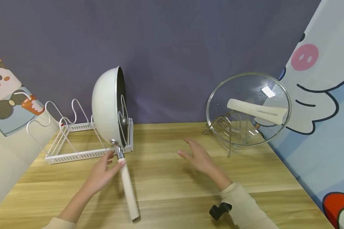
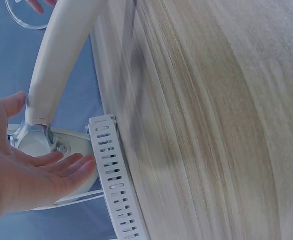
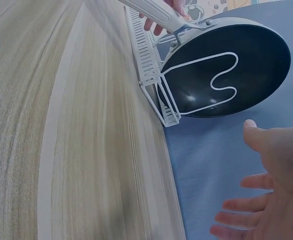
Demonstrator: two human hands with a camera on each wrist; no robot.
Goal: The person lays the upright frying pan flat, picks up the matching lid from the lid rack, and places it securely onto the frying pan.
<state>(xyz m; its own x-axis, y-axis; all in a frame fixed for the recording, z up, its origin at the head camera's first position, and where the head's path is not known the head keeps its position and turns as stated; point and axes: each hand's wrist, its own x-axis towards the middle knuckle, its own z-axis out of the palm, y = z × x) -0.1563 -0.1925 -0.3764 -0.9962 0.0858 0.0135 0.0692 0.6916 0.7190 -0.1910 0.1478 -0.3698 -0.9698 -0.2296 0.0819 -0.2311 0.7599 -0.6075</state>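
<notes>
A white wok (image 1: 104,105) with a dark inside stands on its edge in a white dish rack (image 1: 83,155), its long cream handle (image 1: 129,190) pointing toward me. My left hand (image 1: 101,175) is beside the handle's metal neck, thumb right at the handle and fingers loosely extended under the neck, not curled round it. In the left wrist view the palm (image 2: 21,175) faces the wok's underside. Over the middle of the table my right hand (image 1: 199,157) hovers, fingers spread and holding nothing. In the right wrist view a wire divider (image 3: 216,55) crosses the wok's dark inside.
At the back right, a large glass lid (image 1: 246,87) with a cream handle (image 1: 255,111) leans in a small metal wire stand (image 1: 230,136). The rack's other wire dividers (image 1: 48,109) rise left of the wok. A grey-blue wall panel (image 1: 172,63) closes off the table's back edge.
</notes>
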